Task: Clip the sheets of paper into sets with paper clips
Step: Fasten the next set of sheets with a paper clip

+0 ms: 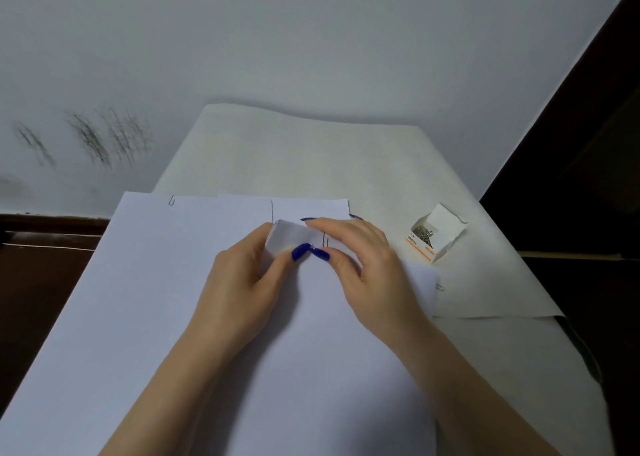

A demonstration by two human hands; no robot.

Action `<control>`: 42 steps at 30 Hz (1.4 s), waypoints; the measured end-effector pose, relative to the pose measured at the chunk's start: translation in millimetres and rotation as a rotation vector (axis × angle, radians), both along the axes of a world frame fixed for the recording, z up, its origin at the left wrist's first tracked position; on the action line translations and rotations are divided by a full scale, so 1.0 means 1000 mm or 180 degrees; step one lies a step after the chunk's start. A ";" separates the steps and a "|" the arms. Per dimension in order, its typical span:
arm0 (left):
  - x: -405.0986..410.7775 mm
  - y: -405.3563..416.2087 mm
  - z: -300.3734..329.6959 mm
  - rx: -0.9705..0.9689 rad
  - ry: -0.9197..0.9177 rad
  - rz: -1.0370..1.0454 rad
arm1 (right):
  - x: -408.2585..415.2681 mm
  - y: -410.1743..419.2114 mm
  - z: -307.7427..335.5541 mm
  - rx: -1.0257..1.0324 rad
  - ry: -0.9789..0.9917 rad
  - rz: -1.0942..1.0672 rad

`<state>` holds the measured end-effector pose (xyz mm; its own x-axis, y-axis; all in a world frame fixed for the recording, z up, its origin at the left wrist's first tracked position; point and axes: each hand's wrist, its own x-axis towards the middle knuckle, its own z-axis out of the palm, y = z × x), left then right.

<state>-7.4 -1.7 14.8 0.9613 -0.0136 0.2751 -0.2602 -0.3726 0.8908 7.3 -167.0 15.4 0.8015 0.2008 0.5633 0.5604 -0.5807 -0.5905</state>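
White sheets of paper lie stacked across the table. My left hand grips the lifted top edge of a set of sheets, thumb on top. My right hand pinches the same edge beside it, where a paper clip sits on the paper. A second paper clip holds the far left corner of a lower set. Another clip sticks out at the right edge of the sheets.
An open white and orange box of paper clips stands on the white table cover to the right. A scuffed white wall is behind; dark furniture flanks the table left and right.
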 end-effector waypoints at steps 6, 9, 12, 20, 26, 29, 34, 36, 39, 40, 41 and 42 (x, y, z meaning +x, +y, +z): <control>0.001 0.001 0.000 -0.0154 0.0048 0.0036 | 0.001 0.003 -0.001 0.0209 0.0132 -0.0040; 0.001 0.001 0.000 -0.0267 0.0134 0.0039 | 0.001 0.003 -0.002 0.0186 0.0073 -0.0054; 0.000 0.000 -0.001 -0.0309 0.0198 0.0047 | 0.002 0.002 -0.002 0.0225 0.0044 -0.0097; 0.000 -0.001 0.000 -0.0259 0.0192 0.0050 | 0.009 -0.002 -0.008 0.0465 0.0379 -0.0202; 0.000 -0.002 0.000 -0.0241 0.0123 0.0052 | 0.010 -0.002 -0.004 0.0457 0.0718 -0.0300; 0.000 -0.002 0.000 -0.0220 0.0116 0.0034 | 0.009 0.000 -0.003 0.0395 0.0690 -0.0294; 0.004 0.007 0.002 -0.0196 0.0070 0.0168 | 0.004 -0.005 -0.004 -0.0257 -0.0013 -0.0623; 0.006 0.014 0.003 -0.0255 0.0047 0.0271 | 0.006 -0.011 -0.003 -0.0287 -0.0267 -0.0863; 0.009 0.025 0.003 -0.0352 -0.0028 0.0541 | 0.009 -0.020 -0.005 0.0167 -0.0341 -0.1113; 0.011 0.028 0.003 -0.0413 -0.0048 0.0643 | 0.010 -0.023 -0.007 0.0410 -0.0172 -0.1128; 0.012 0.031 0.002 -0.0481 -0.0070 0.0731 | 0.010 -0.025 -0.008 0.0685 0.0093 -0.1112; 0.013 0.034 0.002 -0.0555 -0.0084 0.0803 | 0.010 -0.026 -0.008 0.0966 0.0393 -0.1074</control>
<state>5.9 32.3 16.3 0.9208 0.2743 0.2771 -0.2026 -0.2705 0.9412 17.1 -192.8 7.6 0.8583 -0.2417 0.4526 0.2849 -0.5093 -0.8121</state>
